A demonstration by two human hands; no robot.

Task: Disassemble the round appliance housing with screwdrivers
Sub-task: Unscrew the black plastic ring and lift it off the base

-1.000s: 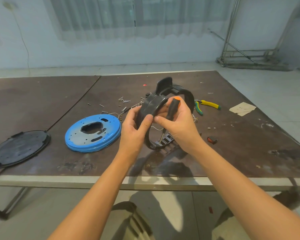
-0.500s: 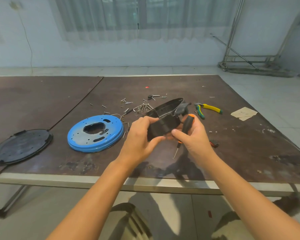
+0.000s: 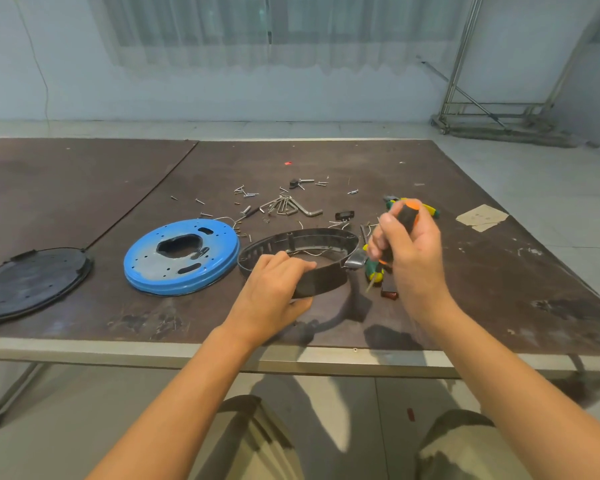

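Where a second ago the black ring housing stood on edge in the air between both hands, it now lies level and open side up, low on the table, just right of the blue disc; whether its near edge rests fully on the board I cannot tell. The left hand grips the near wall, fingers curled over the rim and thumb beneath. The right hand has let go of the housing and moved off to its right side, so the hands are now apart. It is closed round the black-and-orange screwdriver, whose handle points up and whose tip slants down toward the left, beside the ring's metal tab. With the housing lowered, the hex keys and loose screws behind it are in plain sight. A green-and-yellow tool lies under the right hand, and yellow-handled pliers behind it. The blue disc and the black round cover at far left lie as before.
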